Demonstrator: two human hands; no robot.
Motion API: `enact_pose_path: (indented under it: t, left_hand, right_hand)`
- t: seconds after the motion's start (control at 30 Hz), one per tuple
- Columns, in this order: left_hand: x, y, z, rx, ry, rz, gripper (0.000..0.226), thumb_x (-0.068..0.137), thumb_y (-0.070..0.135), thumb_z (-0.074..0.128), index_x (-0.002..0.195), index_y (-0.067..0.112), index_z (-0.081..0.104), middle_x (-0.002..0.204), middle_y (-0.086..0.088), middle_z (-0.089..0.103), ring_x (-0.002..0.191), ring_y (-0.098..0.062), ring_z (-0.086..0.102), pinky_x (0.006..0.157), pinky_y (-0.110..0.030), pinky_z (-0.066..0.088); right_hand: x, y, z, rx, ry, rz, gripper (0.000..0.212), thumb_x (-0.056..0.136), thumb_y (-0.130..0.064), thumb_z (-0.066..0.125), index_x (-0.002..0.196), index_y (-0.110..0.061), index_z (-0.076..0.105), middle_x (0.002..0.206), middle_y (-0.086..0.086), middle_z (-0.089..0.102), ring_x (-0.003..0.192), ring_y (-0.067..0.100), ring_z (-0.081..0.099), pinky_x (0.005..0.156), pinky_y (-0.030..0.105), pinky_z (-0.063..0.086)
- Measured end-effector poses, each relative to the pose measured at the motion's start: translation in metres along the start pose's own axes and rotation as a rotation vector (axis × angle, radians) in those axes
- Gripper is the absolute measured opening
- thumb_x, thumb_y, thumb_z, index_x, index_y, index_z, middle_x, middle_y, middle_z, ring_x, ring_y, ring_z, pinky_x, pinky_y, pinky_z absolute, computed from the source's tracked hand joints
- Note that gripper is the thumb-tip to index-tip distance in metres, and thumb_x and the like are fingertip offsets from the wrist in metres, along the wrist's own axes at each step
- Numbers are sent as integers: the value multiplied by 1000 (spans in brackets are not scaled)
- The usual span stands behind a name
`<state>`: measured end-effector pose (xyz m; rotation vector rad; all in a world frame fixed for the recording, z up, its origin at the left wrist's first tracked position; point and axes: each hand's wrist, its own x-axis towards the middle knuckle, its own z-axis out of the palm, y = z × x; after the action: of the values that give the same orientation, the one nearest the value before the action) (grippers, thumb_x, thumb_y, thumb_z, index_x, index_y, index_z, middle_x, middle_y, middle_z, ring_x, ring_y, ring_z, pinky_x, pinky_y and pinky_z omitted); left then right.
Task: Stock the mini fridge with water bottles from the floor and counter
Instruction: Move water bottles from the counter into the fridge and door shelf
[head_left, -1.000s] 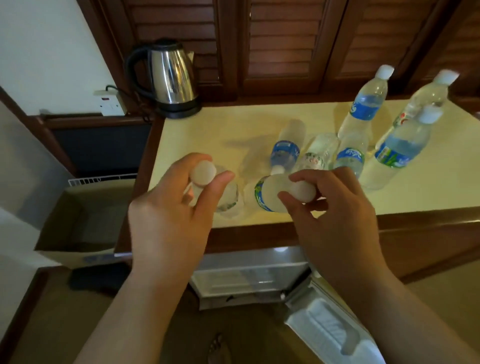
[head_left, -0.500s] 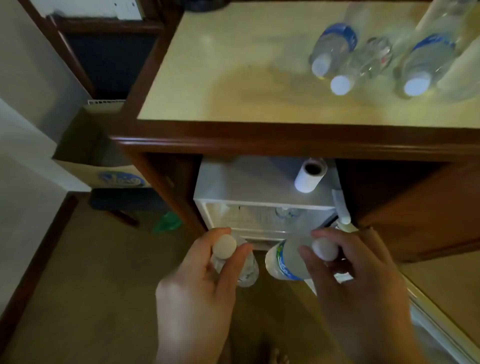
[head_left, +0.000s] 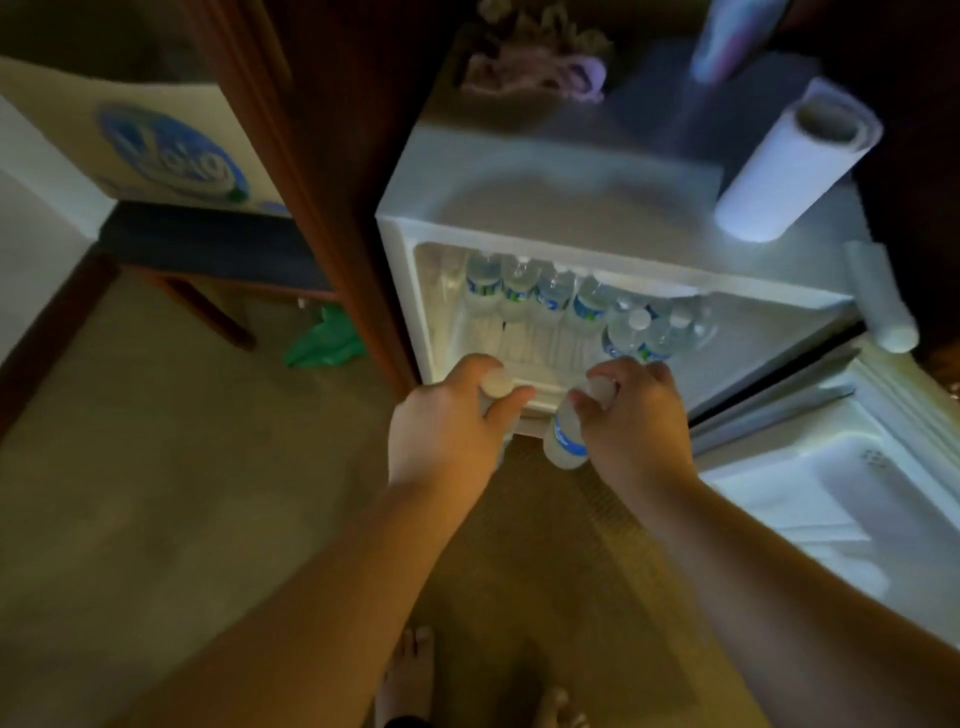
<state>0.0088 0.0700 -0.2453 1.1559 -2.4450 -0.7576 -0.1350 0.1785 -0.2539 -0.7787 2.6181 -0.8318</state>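
Observation:
The white mini fridge (head_left: 561, 187) stands open under the wooden counter, its door (head_left: 841, 499) swung out to the right. Several water bottles (head_left: 550, 296) with blue labels stand in a row on its lit shelf. My left hand (head_left: 447, 436) grips a water bottle by its white cap (head_left: 496, 384), the body hidden under the hand. My right hand (head_left: 639, 415) holds a second blue-labelled water bottle (head_left: 566, 441) by the neck, hanging down. Both hands are just in front of the fridge's lower front edge.
A paper towel roll (head_left: 789, 166) and a crumpled cloth (head_left: 535, 57) sit on top of the fridge. At left are a cardboard box (head_left: 156, 150) on a dark bench (head_left: 208, 249), and a green scrap (head_left: 324, 338) on the floor. My bare feet (head_left: 410, 670) show below.
The view has dropped from the countertop to the open fridge. Both hands carried their bottles down from the counter to the fridge opening. The shelf's row of bottles is now in sight.

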Motion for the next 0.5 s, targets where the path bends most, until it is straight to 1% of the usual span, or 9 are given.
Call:
enact_pose_path:
  t: [0.07, 0.13, 0.17, 0.23, 0.3, 0.33, 0.4, 0.47, 0.5]
  left_hand:
    - [14, -18, 31, 12, 22, 59, 36, 89, 58, 67, 106, 27, 67, 76, 4, 72, 64, -19, 70, 54, -28, 56]
    - [27, -32, 56, 3, 31, 84, 36, 87, 54, 72, 104, 22, 69, 76, 3, 72, 61, -18, 67, 53, -22, 49]
    - [34, -37, 64, -12, 19, 73, 36, 85, 52, 74, 103, 21, 70, 78, 2, 72, 63, -16, 65, 54, -21, 46]
    - [49, -50, 81, -77, -41, 25, 36, 82, 51, 78, 102, 22, 71, 85, 4, 73, 73, -12, 65, 57, -18, 44]
    - [66, -64, 98, -162, -108, -40, 34, 80, 49, 80, 101, 24, 71, 89, 8, 72, 81, -8, 66, 62, -11, 45]
    - [74, -69, 104, -176, -121, -45, 33, 79, 48, 81, 101, 25, 72, 89, 9, 71, 83, -7, 66, 64, -9, 44]
    - [89, -76, 115, -169, -121, -6, 33, 80, 47, 81, 102, 24, 72, 90, 10, 72, 85, -7, 66, 68, -11, 47]
    - [100, -79, 123, -179, -115, 31, 34, 82, 45, 80, 105, 22, 71, 92, 8, 72, 86, -9, 67, 73, -19, 52]
    - [105, -81, 126, -188, -112, 45, 34, 83, 44, 79, 106, 20, 71, 92, 7, 72, 85, -9, 66, 74, -20, 53]
  right_hand:
    - [33, 17, 25, -40, -50, 18, 27, 94, -30, 70, 118, -18, 65, 119, 6, 51, 88, 15, 48, 79, 27, 39]
    - [61, 34, 45, -68, -76, 4, 29, 94, -27, 71, 119, -15, 64, 122, 9, 52, 88, 16, 48, 80, 27, 39]
    - [73, 40, 50, -68, -87, -10, 30, 93, -26, 71, 120, -13, 64, 122, 10, 51, 89, 17, 49, 80, 28, 40]
    - [92, 52, 60, -74, -99, -39, 31, 94, -24, 71, 122, -12, 63, 123, 11, 49, 88, 18, 51, 80, 28, 41]
    - [111, 62, 70, -85, -88, -61, 30, 95, -22, 70, 123, -11, 63, 124, 11, 48, 87, 18, 51, 81, 28, 41]
    - [120, 66, 75, -91, -74, -71, 29, 96, -21, 69, 123, -11, 63, 124, 11, 48, 87, 18, 50, 82, 27, 40]
    - [135, 73, 84, -111, -29, -114, 26, 96, -20, 69, 119, -11, 63, 124, 11, 49, 89, 18, 50, 82, 26, 38]
    - [148, 76, 91, -137, 34, -156, 25, 96, -21, 68, 118, -10, 64, 123, 12, 51, 89, 20, 51, 82, 28, 40]
    - [154, 77, 93, -146, 68, -164, 25, 97, -20, 68, 119, -10, 64, 122, 13, 51, 89, 22, 52, 82, 29, 42]
